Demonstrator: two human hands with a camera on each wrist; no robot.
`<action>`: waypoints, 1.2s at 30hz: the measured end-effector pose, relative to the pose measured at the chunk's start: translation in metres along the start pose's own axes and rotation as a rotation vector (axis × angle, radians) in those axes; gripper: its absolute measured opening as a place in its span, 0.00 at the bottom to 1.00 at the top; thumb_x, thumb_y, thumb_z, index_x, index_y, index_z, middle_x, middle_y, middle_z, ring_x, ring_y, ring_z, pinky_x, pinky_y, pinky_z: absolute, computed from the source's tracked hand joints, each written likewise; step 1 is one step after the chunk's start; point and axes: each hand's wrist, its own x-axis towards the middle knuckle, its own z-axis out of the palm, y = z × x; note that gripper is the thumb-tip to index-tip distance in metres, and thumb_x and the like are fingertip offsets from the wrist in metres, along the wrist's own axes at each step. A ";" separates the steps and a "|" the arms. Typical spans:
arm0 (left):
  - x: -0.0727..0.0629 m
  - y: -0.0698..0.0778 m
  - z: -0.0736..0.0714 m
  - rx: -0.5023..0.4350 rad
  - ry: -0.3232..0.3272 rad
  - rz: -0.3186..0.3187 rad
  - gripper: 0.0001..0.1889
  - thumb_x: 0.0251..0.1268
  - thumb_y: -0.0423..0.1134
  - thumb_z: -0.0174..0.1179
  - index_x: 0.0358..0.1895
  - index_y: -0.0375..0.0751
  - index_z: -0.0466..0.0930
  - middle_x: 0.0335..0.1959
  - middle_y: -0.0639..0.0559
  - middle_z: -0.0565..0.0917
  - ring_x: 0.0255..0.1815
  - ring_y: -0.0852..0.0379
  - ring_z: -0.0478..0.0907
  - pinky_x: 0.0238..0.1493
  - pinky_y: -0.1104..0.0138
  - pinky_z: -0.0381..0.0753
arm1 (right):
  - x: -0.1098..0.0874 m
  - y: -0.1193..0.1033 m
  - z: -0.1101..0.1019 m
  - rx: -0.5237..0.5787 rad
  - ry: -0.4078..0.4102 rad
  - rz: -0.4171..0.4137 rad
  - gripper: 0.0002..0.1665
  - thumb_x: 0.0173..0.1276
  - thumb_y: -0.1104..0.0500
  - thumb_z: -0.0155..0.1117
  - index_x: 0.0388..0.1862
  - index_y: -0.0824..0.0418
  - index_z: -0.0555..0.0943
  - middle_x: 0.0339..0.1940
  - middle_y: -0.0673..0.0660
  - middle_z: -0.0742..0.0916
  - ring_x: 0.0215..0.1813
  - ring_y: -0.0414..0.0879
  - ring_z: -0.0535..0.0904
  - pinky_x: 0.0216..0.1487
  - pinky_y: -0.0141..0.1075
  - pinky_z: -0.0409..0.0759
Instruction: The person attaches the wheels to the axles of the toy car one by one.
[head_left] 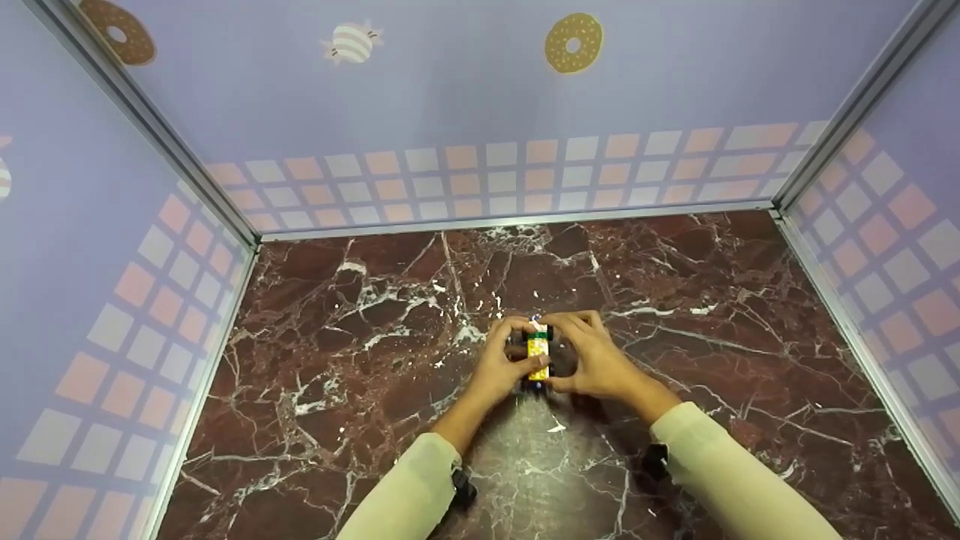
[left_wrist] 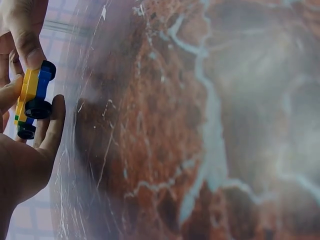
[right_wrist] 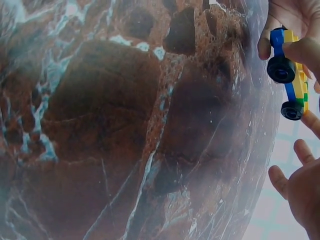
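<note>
A small toy brick car (head_left: 538, 347), yellow on top with a green strip, blue below and on black wheels, is held between both hands over the dark marble surface. My left hand (head_left: 499, 360) grips its left side, the thumb lying across the yellow bricks and curled fingers round the wheels, as the left wrist view shows. From the other side my right hand (head_left: 600, 364) holds the car by its ends, thumb at the near end and fingertips at the far one. In the right wrist view the blue underside and black wheels of the car (right_wrist: 281, 70) face the camera.
Reddish-brown marble tabletop (head_left: 360, 420) with white veins spreads all round the hands. Lilac panels (head_left: 465, 90) with pink and white squares stand at the back and both sides, edged by metal rails. Dark wrist devices (head_left: 463, 486) sit at both cuffs.
</note>
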 end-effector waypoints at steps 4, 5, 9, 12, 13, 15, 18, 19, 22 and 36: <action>0.000 -0.001 -0.002 0.118 0.035 0.050 0.23 0.61 0.32 0.81 0.57 0.38 0.83 0.69 0.33 0.77 0.74 0.37 0.75 0.82 0.40 0.74 | 0.001 0.003 0.002 0.029 0.014 -0.002 0.58 0.49 0.56 0.93 0.80 0.57 0.75 0.76 0.58 0.83 0.69 0.62 0.71 0.72 0.62 0.80; -0.001 -0.001 -0.003 0.135 0.040 0.056 0.23 0.61 0.33 0.81 0.57 0.38 0.83 0.69 0.33 0.78 0.74 0.37 0.74 0.84 0.39 0.70 | 0.001 0.004 0.002 0.031 0.022 -0.005 0.58 0.49 0.56 0.93 0.79 0.57 0.75 0.75 0.58 0.84 0.68 0.61 0.71 0.71 0.61 0.81; -0.001 0.001 -0.004 0.181 0.054 0.065 0.22 0.63 0.35 0.80 0.58 0.38 0.84 0.69 0.34 0.79 0.71 0.35 0.79 0.81 0.40 0.75 | 0.001 0.009 0.004 0.028 0.038 -0.010 0.58 0.48 0.56 0.93 0.79 0.59 0.75 0.73 0.58 0.86 0.65 0.61 0.73 0.68 0.58 0.82; -0.001 0.003 -0.005 0.212 0.055 0.050 0.20 0.66 0.34 0.77 0.59 0.38 0.84 0.70 0.37 0.78 0.66 0.35 0.83 0.71 0.45 0.86 | 0.000 0.012 0.005 0.030 0.037 0.000 0.57 0.48 0.56 0.93 0.78 0.59 0.76 0.73 0.58 0.86 0.65 0.60 0.73 0.67 0.57 0.82; -0.001 0.004 -0.005 0.217 0.055 0.041 0.19 0.67 0.34 0.76 0.59 0.39 0.84 0.70 0.38 0.78 0.65 0.35 0.83 0.67 0.47 0.90 | 0.000 0.013 0.005 0.031 0.034 0.007 0.57 0.48 0.57 0.93 0.78 0.58 0.76 0.73 0.58 0.86 0.65 0.60 0.73 0.67 0.58 0.82; -0.001 0.005 -0.006 0.224 0.054 0.017 0.18 0.70 0.34 0.73 0.60 0.39 0.84 0.70 0.40 0.78 0.65 0.36 0.83 0.59 0.54 0.94 | 0.000 0.013 0.005 0.037 0.026 0.020 0.57 0.48 0.57 0.93 0.78 0.58 0.76 0.73 0.59 0.86 0.65 0.60 0.73 0.68 0.58 0.82; -0.001 0.006 -0.006 0.209 0.066 -0.007 0.16 0.74 0.34 0.71 0.61 0.40 0.84 0.69 0.43 0.79 0.66 0.37 0.83 0.53 0.62 0.95 | -0.001 0.014 0.005 0.042 0.012 0.039 0.57 0.48 0.58 0.93 0.78 0.59 0.76 0.74 0.59 0.85 0.66 0.60 0.72 0.69 0.58 0.81; -0.002 0.006 -0.007 0.197 0.072 -0.012 0.16 0.74 0.33 0.70 0.61 0.40 0.84 0.68 0.43 0.79 0.67 0.37 0.83 0.53 0.64 0.95 | -0.001 0.014 0.005 0.046 0.007 0.041 0.57 0.48 0.58 0.93 0.78 0.60 0.76 0.74 0.60 0.85 0.67 0.61 0.72 0.70 0.58 0.81; -0.003 0.006 -0.007 0.168 0.089 0.000 0.15 0.75 0.32 0.69 0.60 0.39 0.84 0.66 0.42 0.81 0.66 0.35 0.84 0.53 0.63 0.95 | -0.002 0.017 0.006 0.040 0.004 0.043 0.57 0.48 0.58 0.93 0.78 0.60 0.76 0.74 0.60 0.85 0.67 0.62 0.73 0.71 0.59 0.81; -0.003 0.007 -0.007 0.192 0.051 0.001 0.16 0.76 0.34 0.69 0.62 0.40 0.83 0.63 0.41 0.82 0.65 0.35 0.83 0.52 0.65 0.94 | -0.010 0.021 0.003 0.014 -0.012 0.051 0.58 0.54 0.55 0.90 0.82 0.60 0.73 0.76 0.62 0.84 0.69 0.64 0.74 0.73 0.64 0.81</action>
